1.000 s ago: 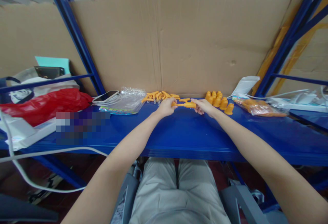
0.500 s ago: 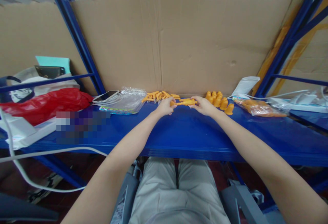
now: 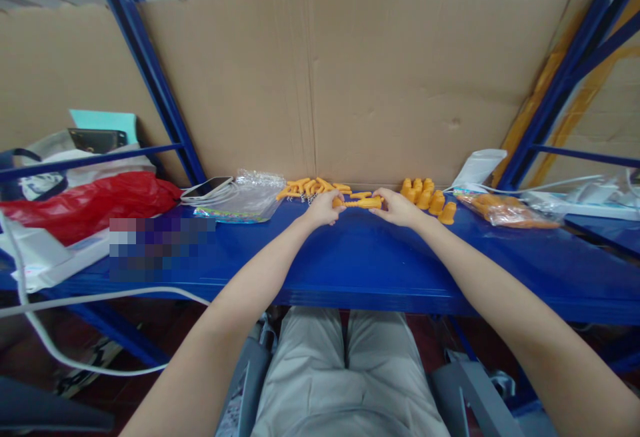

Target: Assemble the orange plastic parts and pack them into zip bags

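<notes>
Orange cups (image 3: 426, 197) sit beside our right hand (image 3: 397, 209). It and our left hand (image 3: 321, 210) finger-grip a ribbed piece (image 3: 369, 203) between them.

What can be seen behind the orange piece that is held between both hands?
Behind the held orange piece, a second orange piece shows on the blue table, with cardboard farther back. Whatever the held orange piece, left grip and right grip cover cannot be seen.

Gloss against matt
Smooth, glossy blue flat metal tabletop (image 3: 350, 257); matt brown cardboard panel (image 3: 400, 90); ridged orange plastic stick (image 3: 369, 203); crinkled, shiny red plastic bag (image 3: 115, 195)
</notes>
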{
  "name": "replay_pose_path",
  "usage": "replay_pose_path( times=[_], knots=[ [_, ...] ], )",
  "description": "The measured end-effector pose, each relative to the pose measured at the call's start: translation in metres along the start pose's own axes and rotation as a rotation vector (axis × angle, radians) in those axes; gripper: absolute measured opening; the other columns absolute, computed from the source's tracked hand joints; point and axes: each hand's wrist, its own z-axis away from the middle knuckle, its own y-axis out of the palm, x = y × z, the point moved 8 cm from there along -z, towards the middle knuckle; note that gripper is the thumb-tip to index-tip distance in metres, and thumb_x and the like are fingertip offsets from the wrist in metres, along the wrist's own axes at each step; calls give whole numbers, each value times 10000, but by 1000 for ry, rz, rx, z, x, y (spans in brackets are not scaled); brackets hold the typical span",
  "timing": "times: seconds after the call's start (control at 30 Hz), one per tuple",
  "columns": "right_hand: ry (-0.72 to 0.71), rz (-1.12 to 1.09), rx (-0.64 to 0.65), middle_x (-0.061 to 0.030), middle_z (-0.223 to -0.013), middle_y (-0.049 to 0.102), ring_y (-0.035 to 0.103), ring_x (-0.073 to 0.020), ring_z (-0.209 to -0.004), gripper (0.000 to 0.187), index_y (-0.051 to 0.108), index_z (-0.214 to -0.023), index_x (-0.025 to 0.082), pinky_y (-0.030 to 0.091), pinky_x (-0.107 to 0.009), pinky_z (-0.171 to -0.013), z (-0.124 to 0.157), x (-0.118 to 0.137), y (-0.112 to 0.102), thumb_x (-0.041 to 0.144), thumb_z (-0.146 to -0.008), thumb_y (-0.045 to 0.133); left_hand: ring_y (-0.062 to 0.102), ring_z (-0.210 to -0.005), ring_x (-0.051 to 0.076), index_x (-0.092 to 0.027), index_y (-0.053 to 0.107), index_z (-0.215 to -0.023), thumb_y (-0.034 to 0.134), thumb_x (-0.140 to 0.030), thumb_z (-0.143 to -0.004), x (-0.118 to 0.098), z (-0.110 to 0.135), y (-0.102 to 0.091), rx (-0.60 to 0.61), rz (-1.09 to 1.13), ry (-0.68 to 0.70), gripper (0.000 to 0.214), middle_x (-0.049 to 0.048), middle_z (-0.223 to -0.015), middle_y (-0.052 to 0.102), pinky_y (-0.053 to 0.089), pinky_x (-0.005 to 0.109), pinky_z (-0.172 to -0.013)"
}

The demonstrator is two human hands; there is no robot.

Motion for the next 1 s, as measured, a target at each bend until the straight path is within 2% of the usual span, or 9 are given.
replay_pose_path(
  times=[0.13, 0.3, 0.43, 0.6, 0.7, 0.8, 0.9, 1.0],
  knots=[
    [-99, 220, 22, -157, -1088, 676, 623, -273, -999, 300, 630, -1149, 139, 450, -353, -798, 0, 17, 3, 297, -903, 562, 555, -392, 88, -117, 584, -1046, 614, -128, -866, -1, 1, 2, 16, 20, -16, 184, -43, -579, 560, 479, 180, -417],
    [-167, 323, 31, -159, -1027, 701, 608, -274, -994, 322, 657, -1192, 131, 408, -380, -857, 1, 30, 4, 279, -936, 530, 557, -405, 97, -121, 591, -1059, 607, -135, -868, 3, 0, 3, 22, 24, -13, 192, -46, -563, 547, 496, 198, -433],
    [-147, 250, 69, -157, -1005, 717, 624, -272, -979, 338, 679, -1179, 129, 420, -373, -840, 1, 31, 3, 312, -928, 548, 600, -487, 130, -135, 624, -1024, 629, -162, -850, 0, -1, -3, 2, -76, 59, 176, -17, -610, 593, 546, 267, -536],
    [-35, 53, 131, -120, -954, 734, 659, -237, -870, 283, 730, -1031, 150, 459, -330, -764, 0, 20, 7, 353, -895, 589, 677, -860, 201, -147, 666, -893, 686, -103, -762, -20, 1, -13, -145, -270, 294, 139, 50, -858, 701, 540, 342, -846],
    [25, -57, 167, -73, -849, 731, 653, -210, -761, 273, 743, -957, 161, 464, -308, -696, -1, 9, 10, 389, -860, 630, 667, -962, 222, -147, 668, -901, 676, -97, -766, -24, 1, -8, -150, -307, 353, 144, 72, -955, 711, 516, 364, -901],
    [43, -73, 213, -51, -798, 724, 641, -196, -708, 277, 740, -949, 160, 458, -303, -664, 0, 4, 13, 394, -865, 617, 658, -1016, 228, -146, 661, -908, 678, -93, -763, -25, 2, -6, -170, -300, 380, 156, 85, -1009, 707, 497, 378, -948],
    [53, 36, 158, -74, -919, 739, 657, -216, -807, 272, 718, -1047, 170, 457, -318, -725, -1, 7, 10, 348, -872, 611, 686, -913, 205, -139, 647, -921, 681, -113, -774, -22, 1, -6, -161, -232, 318, 154, 79, -957, 705, 531, 357, -894],
    [4, 242, 88, -135, -1036, 728, 643, -266, -950, 313, 684, -1140, 146, 421, -362, -814, -1, 20, 4, 314, -895, 586, 665, -603, 143, -133, 621, -1004, 641, -162, -836, -13, 0, 0, -69, -103, 149, 172, 18, -735, 664, 568, 288, -654]
  ],
)
